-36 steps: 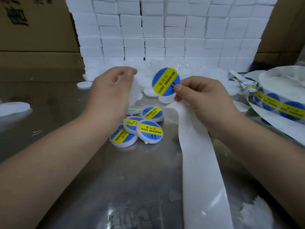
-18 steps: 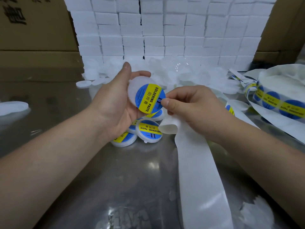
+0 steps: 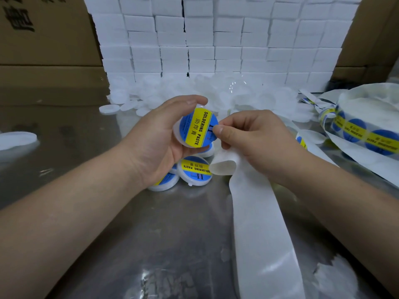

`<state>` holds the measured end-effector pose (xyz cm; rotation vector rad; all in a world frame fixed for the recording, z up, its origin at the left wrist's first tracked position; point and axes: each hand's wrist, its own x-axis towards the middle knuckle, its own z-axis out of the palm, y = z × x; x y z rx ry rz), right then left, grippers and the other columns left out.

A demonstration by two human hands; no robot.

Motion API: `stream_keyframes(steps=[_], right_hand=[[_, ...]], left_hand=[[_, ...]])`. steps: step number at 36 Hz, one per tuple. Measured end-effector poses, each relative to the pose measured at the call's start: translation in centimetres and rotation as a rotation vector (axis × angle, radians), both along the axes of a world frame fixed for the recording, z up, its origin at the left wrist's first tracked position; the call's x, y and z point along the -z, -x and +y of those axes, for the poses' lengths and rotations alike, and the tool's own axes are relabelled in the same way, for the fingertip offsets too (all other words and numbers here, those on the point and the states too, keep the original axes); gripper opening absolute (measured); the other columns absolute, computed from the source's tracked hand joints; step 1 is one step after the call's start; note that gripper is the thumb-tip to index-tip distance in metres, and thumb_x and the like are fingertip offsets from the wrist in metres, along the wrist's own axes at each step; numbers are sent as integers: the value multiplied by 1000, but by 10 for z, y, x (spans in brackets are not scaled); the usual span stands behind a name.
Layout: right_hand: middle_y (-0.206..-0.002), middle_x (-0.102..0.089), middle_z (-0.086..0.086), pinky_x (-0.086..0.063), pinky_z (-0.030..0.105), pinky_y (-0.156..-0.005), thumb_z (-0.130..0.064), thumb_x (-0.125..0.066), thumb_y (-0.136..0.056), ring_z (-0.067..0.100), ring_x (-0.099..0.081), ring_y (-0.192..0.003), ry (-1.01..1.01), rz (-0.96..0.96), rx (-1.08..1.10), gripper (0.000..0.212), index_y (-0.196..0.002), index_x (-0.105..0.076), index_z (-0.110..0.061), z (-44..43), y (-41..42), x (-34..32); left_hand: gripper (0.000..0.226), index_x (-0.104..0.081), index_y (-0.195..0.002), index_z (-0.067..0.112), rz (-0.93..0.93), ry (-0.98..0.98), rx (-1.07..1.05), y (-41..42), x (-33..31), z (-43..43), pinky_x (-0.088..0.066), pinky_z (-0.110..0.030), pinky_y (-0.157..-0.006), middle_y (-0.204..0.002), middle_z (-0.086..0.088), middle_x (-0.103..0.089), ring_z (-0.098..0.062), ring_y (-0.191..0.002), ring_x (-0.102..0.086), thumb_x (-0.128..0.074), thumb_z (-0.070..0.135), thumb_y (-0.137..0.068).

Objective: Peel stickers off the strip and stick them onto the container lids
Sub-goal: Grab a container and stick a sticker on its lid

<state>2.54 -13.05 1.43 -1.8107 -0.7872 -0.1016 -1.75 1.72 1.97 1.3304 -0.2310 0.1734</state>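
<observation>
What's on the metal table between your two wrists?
Head view: a few white round lids with blue-and-yellow stickers, and the curled end of the bare white backing strip.

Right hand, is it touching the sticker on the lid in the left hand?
Touching. In the head view the thumb and forefinger of the right hand pinch the edge of the sticker on the lid that the left hand grips.

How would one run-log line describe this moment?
left hand: grips lid | right hand: pinches sticker edge on lid | backing strip: under right hand | labelled lids: on table
</observation>
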Motion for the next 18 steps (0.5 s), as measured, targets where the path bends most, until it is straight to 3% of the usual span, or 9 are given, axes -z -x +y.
stream_keyframes(steps=[7,14,18], right_hand=[[-48,-56,-14,-35,7,-49,-20,-61,-86,-2,-47,-48,17,7,25,18,-70,-68,-14,0,-1,0],[-49,-55,-11,-35,11,-49,-22,-62,-85,3,-45,-51,30,-4,50,21,-67,-67,-12,-1,-1,0],[-49,-56,-11,-35,11,-48,-23,-62,-84,3,-44,-50,32,-12,61,21,-66,-66,-13,-1,-2,1]], left_hand=[[33,-61,-95,19,-46,-60,10,1,2,-2,-54,-39,-79,-94,-10,-64,-22,-76,-65,-56,25,-63],[20,-61,-95,21,-40,-65,-25,-1,4,-3,-55,-38,-79,-95,-7,-67,-20,-74,-68,-53,6,-84],[22,-61,-96,22,-41,-67,-27,-2,4,-4,-55,-39,-80,-94,-5,-68,-20,-75,-69,-53,5,-85]])
